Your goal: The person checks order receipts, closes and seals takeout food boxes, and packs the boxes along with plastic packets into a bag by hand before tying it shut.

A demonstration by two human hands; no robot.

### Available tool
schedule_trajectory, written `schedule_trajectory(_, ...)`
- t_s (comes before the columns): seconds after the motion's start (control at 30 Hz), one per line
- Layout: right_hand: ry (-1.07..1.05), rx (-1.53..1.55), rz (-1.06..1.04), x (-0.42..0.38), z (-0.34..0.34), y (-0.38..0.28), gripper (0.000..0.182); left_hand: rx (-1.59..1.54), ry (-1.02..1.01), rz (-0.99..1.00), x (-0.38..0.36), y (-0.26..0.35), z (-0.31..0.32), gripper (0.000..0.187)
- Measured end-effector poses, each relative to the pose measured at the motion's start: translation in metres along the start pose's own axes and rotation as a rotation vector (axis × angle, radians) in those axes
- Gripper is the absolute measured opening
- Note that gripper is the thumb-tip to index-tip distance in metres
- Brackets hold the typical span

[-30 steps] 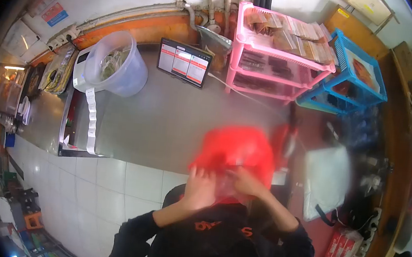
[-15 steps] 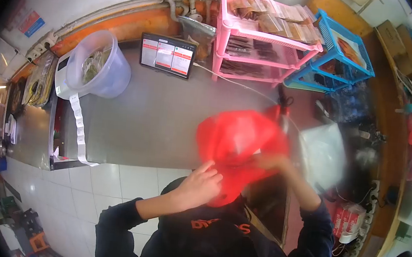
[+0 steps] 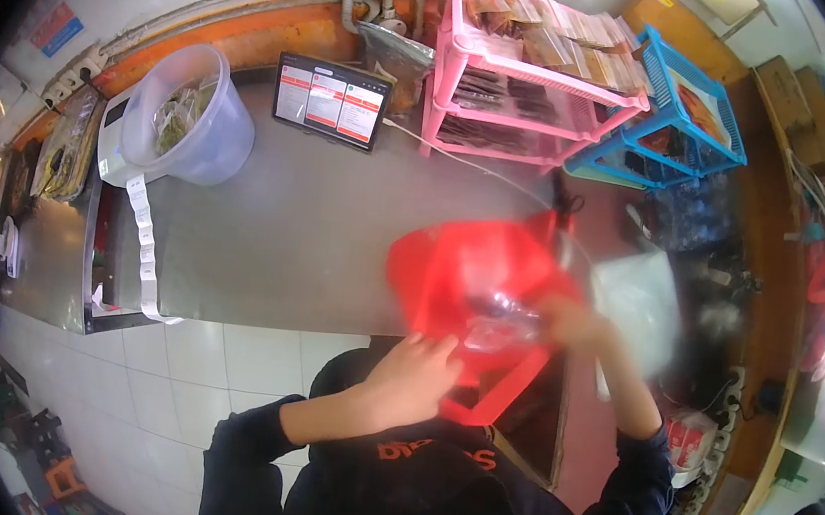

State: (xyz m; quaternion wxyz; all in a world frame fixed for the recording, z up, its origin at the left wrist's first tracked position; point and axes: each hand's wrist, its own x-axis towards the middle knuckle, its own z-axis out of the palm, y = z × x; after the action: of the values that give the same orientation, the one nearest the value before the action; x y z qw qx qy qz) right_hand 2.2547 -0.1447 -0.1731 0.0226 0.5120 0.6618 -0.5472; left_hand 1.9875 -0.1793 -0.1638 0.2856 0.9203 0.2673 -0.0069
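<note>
A red bag with a loop handle lies over the counter's front edge, its mouth towards me. My left hand grips the bag's near left rim, fingers curled over it. At the mouth shows a shiny clear plastic packet. My right hand, smeared by motion, has its fingertips closed on the packet's right end. The packet's contents are too blurred to name. A pale whitish plastic bag lies just beyond my right hand.
On the metal counter stand a tablet, a translucent bucket and a label printer trailing a label strip. Behind are a pink rack of packets and a blue rack. A white cable crosses the counter.
The clear packet now shows at the bag's mouth beside my right hand. The bag's handle has come into view below, and my left hand has shifted slightly right. The whole view has moved a little.
</note>
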Motion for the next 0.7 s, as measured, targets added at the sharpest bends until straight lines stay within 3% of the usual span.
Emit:
schedule_trajectory(0.03,-0.054,0.013,0.062,-0.003,-0.005,-0.007,0.012,-0.002,0.002,0.000,0.005,0.003,-0.001,0.022)
schedule_trajectory(0.1,-0.039,0.122,0.051,-0.005,-0.009,-0.020,0.014,-0.299,0.043,-0.065,0.018,0.010,-0.003,0.043)
schedule_trajectory(0.13,-0.043,0.118,0.052,0.000,-0.005,-0.009,0.014,-0.269,0.066,-0.046,0.026,0.009,0.003,0.054)
schedule_trajectory(0.17,-0.037,0.051,0.020,0.010,0.003,0.014,0.016,-0.272,0.069,-0.048,0.032,0.007,0.010,0.054)
schedule_trajectory(0.27,0.034,0.024,0.011,0.013,0.013,0.021,0.020,-0.196,-0.112,-0.019,0.043,0.003,0.023,0.045)
schedule_trajectory(0.33,0.097,0.063,0.036,0.010,0.012,0.012,0.023,-0.193,-0.347,-0.008,0.047,0.003,0.022,0.031)
schedule_trajectory(0.43,0.030,0.097,0.183,0.010,0.011,0.019,0.025,-0.294,-0.380,-0.035,0.036,-0.002,0.007,0.022)
schedule_trajectory(0.47,0.122,0.316,0.036,0.017,0.022,0.052,0.025,-0.297,-0.383,-0.035,0.033,-0.004,0.009,0.022)
schedule_trajectory(0.53,0.211,0.534,-0.110,0.018,0.023,0.054,0.025,-0.302,-0.344,-0.113,0.028,-0.008,0.012,0.023)
schedule_trajectory(0.6,0.195,0.990,0.047,0.011,0.013,0.040,0.024,-0.259,-0.344,-0.177,0.025,-0.005,0.006,0.023)
schedule_trajectory(0.63,0.193,0.989,0.047,0.007,0.009,0.028,0.024,-0.212,-0.343,-0.240,0.024,-0.005,0.004,0.023)
schedule_trajectory(0.67,0.110,0.739,0.073,0.003,0.005,0.016,0.023,-0.213,-0.342,-0.241,0.021,-0.003,0.007,0.023)
schedule_trajectory(0.7,0.067,0.611,0.087,0.004,0.006,0.012,0.023,-0.124,-0.129,-0.197,0.017,0.000,0.012,0.021)
